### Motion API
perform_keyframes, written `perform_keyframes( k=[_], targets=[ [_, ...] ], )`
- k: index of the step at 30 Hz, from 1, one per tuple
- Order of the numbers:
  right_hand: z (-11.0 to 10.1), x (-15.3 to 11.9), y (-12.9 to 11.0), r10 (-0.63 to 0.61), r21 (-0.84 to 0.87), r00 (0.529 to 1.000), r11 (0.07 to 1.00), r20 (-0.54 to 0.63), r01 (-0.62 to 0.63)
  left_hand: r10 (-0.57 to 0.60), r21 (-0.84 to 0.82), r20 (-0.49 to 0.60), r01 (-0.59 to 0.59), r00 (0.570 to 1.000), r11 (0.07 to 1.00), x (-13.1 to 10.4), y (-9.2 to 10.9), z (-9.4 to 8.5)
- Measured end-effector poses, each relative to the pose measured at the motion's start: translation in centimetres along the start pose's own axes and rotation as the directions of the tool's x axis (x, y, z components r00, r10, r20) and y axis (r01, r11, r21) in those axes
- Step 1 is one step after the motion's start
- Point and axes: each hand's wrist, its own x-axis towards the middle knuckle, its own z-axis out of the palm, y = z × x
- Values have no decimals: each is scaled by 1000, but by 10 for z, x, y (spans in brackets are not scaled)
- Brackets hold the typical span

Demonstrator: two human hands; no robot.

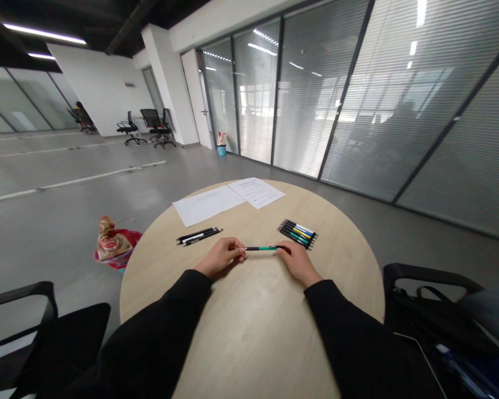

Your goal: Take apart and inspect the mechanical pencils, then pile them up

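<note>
A green and black pen (261, 248) is stretched level between my two hands, just above the round table. My left hand (227, 254) pinches its left end, and my right hand (294, 258) grips the right end, fingers closed. Close behind my right hand lies a row of several pens (298, 233) side by side, with white, blue, yellow and green barrels. Beyond my left hand rests a smaller group of black and white pens (198, 237), slanting on the wood.
Two sheets of paper, one blank-looking (210, 204) and one with writing (256, 192), lie at the far side of the round table (253, 332). Black chairs flank it, with a bag on the right one (436, 321). A lined bin (115, 244) stands left on the floor.
</note>
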Motion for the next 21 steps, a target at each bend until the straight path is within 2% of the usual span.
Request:
perform_keyframes(
  k=[12, 17, 21],
  targets=[
    [1, 1, -1, -4, -8, 1000, 1000, 7, 4, -12, -5, 18, 13, 1000, 1000, 3, -4, 0],
    [1, 1, -3, 9, -1, 1000, 1000, 8, -9, 49, 28, 5, -50, 999, 998, 2, -1, 4],
    [1, 1, -4, 8, -5, 1000, 1000, 14, -8, 55, 56, -25, -53, 998, 997, -1, 2, 8]
  ],
)
